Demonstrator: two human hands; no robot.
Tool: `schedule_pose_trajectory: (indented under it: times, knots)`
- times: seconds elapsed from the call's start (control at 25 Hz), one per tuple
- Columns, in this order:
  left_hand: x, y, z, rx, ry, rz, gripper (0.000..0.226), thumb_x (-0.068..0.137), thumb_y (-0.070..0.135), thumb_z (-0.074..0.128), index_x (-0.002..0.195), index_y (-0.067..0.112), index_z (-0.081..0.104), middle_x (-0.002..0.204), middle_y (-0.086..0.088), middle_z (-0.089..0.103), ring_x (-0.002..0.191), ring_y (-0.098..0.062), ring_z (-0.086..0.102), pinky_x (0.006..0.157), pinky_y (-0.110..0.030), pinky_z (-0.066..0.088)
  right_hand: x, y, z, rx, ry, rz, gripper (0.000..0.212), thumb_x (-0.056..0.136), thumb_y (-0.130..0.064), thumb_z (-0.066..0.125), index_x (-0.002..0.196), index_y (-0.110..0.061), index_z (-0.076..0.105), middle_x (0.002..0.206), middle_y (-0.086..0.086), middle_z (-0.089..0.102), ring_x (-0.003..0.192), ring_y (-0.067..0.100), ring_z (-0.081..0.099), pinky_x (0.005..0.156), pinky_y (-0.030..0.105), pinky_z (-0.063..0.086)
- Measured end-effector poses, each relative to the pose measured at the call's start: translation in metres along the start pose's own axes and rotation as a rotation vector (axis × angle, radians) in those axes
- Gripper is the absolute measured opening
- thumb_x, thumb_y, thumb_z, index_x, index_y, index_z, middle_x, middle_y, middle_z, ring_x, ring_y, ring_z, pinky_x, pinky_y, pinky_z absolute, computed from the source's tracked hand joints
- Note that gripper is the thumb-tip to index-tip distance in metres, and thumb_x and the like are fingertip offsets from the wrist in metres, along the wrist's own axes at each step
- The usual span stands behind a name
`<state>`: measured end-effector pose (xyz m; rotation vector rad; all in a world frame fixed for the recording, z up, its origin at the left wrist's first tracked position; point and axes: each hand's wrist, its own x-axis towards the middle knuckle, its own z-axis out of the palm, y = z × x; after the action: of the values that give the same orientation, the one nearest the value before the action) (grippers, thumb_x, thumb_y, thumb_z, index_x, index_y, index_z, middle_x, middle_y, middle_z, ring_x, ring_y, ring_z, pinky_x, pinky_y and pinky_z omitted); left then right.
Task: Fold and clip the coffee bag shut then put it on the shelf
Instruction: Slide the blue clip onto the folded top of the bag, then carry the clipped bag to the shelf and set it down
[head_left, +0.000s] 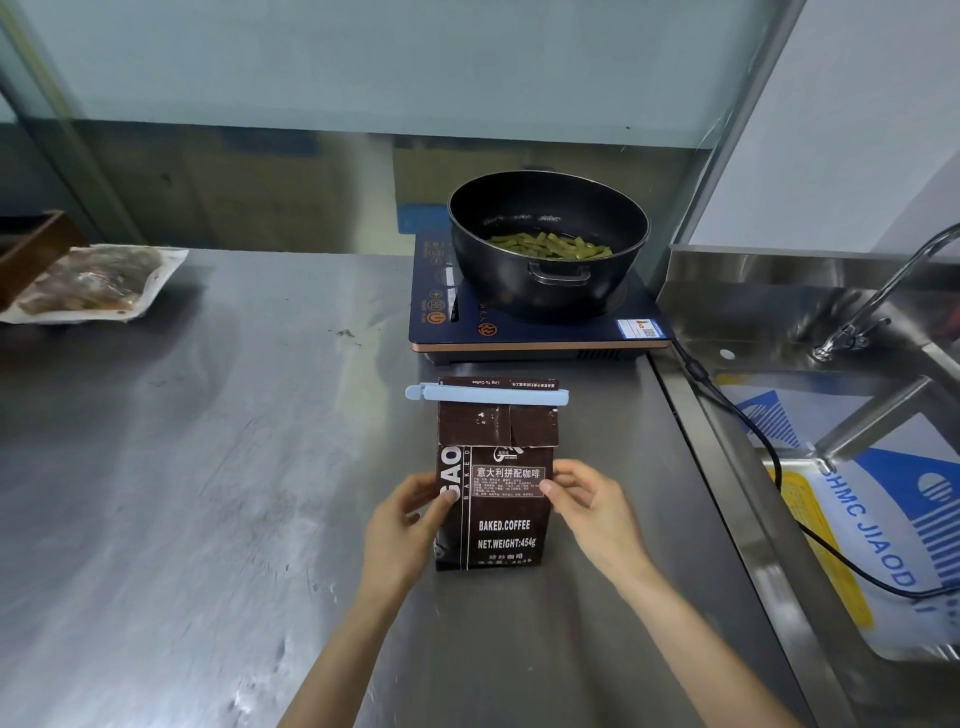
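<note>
A dark brown coffee bag (498, 519) with white lettering lies on the steel counter (208, 467), its top folded over. A pale blue clip (485, 395) is clamped across the folded top, sticking out past both sides. My left hand (402, 530) grips the bag's left edge, thumb on its front. My right hand (592, 506) holds the right edge, thumb and fingers pinching it. No shelf is in view.
Behind the bag, an induction cooker (530, 327) carries a black pot (548, 244) of green beans. A sink (831, 364) with a tap (878, 301) lies to the right; a black cable (753, 431) runs along it. A vacuum-packed food pouch (93, 283) lies far left.
</note>
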<state>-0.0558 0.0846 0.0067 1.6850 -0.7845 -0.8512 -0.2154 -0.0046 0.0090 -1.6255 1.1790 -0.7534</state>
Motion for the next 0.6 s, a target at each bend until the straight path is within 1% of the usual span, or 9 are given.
schedule_pose_trajectory:
  times: [0.08,0.12,0.16,0.24,0.28,0.36,0.44,0.52,0.6]
  knots:
    - [-0.002,0.003,0.001,0.021,0.028,0.013,0.018,0.082,0.013,0.059,0.075,0.029,0.061,0.082,0.013,0.067,0.077,0.005,0.062,0.065,0.0,0.044,-0.004,-0.002,0.001,0.0,0.019,0.003,0.029,0.081,-0.009,0.061,0.073,-0.037,0.059,0.074,-0.01,0.066,0.074,0.009,0.064,0.077,0.017,0.048]
    - [-0.004,0.004,0.002,0.035,0.042,0.013,0.018,0.083,0.012,0.059,0.075,0.028,0.061,0.08,0.013,0.066,0.075,0.004,0.062,0.063,0.001,0.043,-0.006,-0.003,0.001,-0.003,0.029,0.007,0.03,0.081,-0.01,0.062,0.071,-0.038,0.058,0.072,-0.011,0.065,0.074,0.007,0.064,0.075,0.014,0.047]
    - [-0.004,0.004,0.003,0.05,0.055,0.008,0.016,0.083,0.012,0.058,0.076,0.026,0.061,0.079,0.012,0.066,0.075,0.001,0.062,0.062,0.001,0.042,-0.007,-0.005,0.001,-0.004,0.037,0.013,0.03,0.08,-0.01,0.062,0.071,-0.039,0.058,0.071,-0.012,0.065,0.073,0.007,0.064,0.074,0.015,0.047]
    - [-0.007,0.006,0.003,0.069,0.07,-0.007,0.01,0.083,0.014,0.058,0.083,0.022,0.064,0.081,0.007,0.067,0.074,-0.002,0.062,0.063,-0.003,0.043,-0.011,-0.008,0.0,0.003,0.048,0.02,0.031,0.08,-0.01,0.062,0.072,-0.04,0.059,0.07,-0.01,0.066,0.072,0.01,0.064,0.078,0.023,0.048]
    - [-0.007,0.007,0.002,0.072,0.073,-0.01,0.011,0.082,0.014,0.059,0.088,0.02,0.066,0.084,0.004,0.069,0.071,0.0,0.063,0.066,-0.007,0.046,-0.012,-0.009,-0.001,0.005,0.054,0.022,0.031,0.08,-0.01,0.062,0.072,-0.04,0.06,0.07,-0.009,0.066,0.072,0.01,0.064,0.08,0.026,0.049]
    - [-0.009,0.01,0.001,0.054,0.067,-0.013,0.015,0.082,0.015,0.059,0.094,0.017,0.069,0.09,-0.002,0.071,0.066,0.007,0.063,0.078,-0.026,0.053,-0.016,-0.013,-0.004,0.013,0.078,0.023,0.032,0.08,-0.01,0.062,0.071,-0.041,0.06,0.069,-0.009,0.066,0.071,0.012,0.064,0.082,0.029,0.048]
    - [-0.01,0.015,0.001,0.04,0.056,-0.007,0.018,0.082,0.015,0.06,0.097,0.016,0.069,0.094,-0.007,0.071,0.073,-0.004,0.066,0.086,-0.043,0.053,-0.019,-0.018,-0.008,0.024,0.107,0.019,0.032,0.079,-0.009,0.063,0.071,-0.041,0.06,0.069,-0.007,0.066,0.073,0.015,0.065,0.083,0.032,0.049]
    - [-0.011,0.021,0.001,0.044,0.039,0.005,0.018,0.082,0.016,0.06,0.098,0.017,0.069,0.098,-0.009,0.072,0.082,-0.02,0.066,0.088,-0.048,0.052,-0.024,-0.023,-0.012,0.03,0.14,0.02,0.032,0.079,-0.009,0.063,0.074,-0.04,0.061,0.07,-0.005,0.066,0.077,0.018,0.066,0.084,0.034,0.051]
    - [-0.013,0.028,0.002,0.062,0.02,0.027,0.019,0.081,0.019,0.061,0.098,0.019,0.07,0.098,-0.009,0.072,0.086,-0.025,0.066,0.088,-0.05,0.051,-0.03,-0.028,-0.016,0.041,0.172,0.02,0.03,0.079,-0.008,0.062,0.076,-0.038,0.061,0.072,-0.003,0.066,0.078,0.019,0.065,0.081,0.029,0.051]
